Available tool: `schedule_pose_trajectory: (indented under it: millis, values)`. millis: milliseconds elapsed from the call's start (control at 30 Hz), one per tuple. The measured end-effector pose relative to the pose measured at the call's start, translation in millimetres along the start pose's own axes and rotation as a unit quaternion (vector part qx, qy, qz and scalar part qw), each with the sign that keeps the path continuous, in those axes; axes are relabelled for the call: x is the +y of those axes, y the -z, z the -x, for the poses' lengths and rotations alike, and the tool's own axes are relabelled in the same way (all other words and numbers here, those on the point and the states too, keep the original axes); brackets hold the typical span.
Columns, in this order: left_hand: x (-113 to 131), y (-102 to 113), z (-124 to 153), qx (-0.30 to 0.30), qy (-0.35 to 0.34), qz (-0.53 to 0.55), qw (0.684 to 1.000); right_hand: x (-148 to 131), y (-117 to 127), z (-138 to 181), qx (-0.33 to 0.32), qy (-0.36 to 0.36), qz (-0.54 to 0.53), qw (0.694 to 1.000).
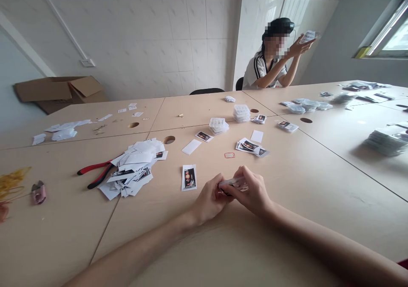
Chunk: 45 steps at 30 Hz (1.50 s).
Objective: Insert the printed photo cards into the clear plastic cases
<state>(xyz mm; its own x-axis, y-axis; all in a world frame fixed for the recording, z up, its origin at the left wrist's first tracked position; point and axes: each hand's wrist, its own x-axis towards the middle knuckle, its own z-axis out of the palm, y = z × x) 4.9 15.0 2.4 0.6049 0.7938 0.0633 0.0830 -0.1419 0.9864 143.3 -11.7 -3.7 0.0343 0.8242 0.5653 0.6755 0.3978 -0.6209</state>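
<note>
Just above the table's near part, my left hand and my right hand meet around a small clear plastic case. Fingers of both hands are closed on its edges and cover much of it, so its contents are hard to make out. Left of my hands lies a single black-and-white printed card. Beyond them is a small red-edged label. A loose pile of printed cards sits further right, beside a blank white card.
A large heap of cards partly covers red-handled pliers on the left. Stacked clear cases stand towards the middle, with more stacks at right. A co-worker sits across the table, holding a case. Round holes pierce the tabletop.
</note>
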Motion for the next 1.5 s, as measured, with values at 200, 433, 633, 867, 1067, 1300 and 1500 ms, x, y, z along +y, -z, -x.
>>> schedule_pose_trajectory:
  millis: [200,433,633,867,1067,1300,1500]
  values:
    - [1.0,-1.6,0.3,0.003,-0.008,0.005,1.000,-1.4,5.7,-3.9,-0.030,-0.002,-0.005,1.000]
    - [9.6,-3.9,1.1,0.013,-0.026,-0.014,0.999,5.1,17.5,-14.9,-0.115,0.035,0.004,0.993]
    - [5.2,-1.1,-0.2,0.033,-0.007,0.004,0.999,11.1,23.5,-19.3,-0.123,0.076,0.054,0.988]
    - [0.1,5.3,-5.9,0.105,0.009,0.076,0.992,13.0,13.4,-16.5,-0.077,-0.024,0.006,0.997]
    - [3.6,2.7,-4.7,0.077,0.006,0.086,0.993,15.6,7.5,-14.1,-0.117,-0.059,-0.075,0.989]
    - [6.4,2.0,-6.1,0.063,0.013,0.100,0.993,22.7,12.3,-19.5,-0.108,0.002,-0.094,0.990]
    - [6.3,0.4,-3.9,0.016,0.046,0.095,0.994,27.4,11.0,-19.4,-0.130,0.059,-0.087,0.986]
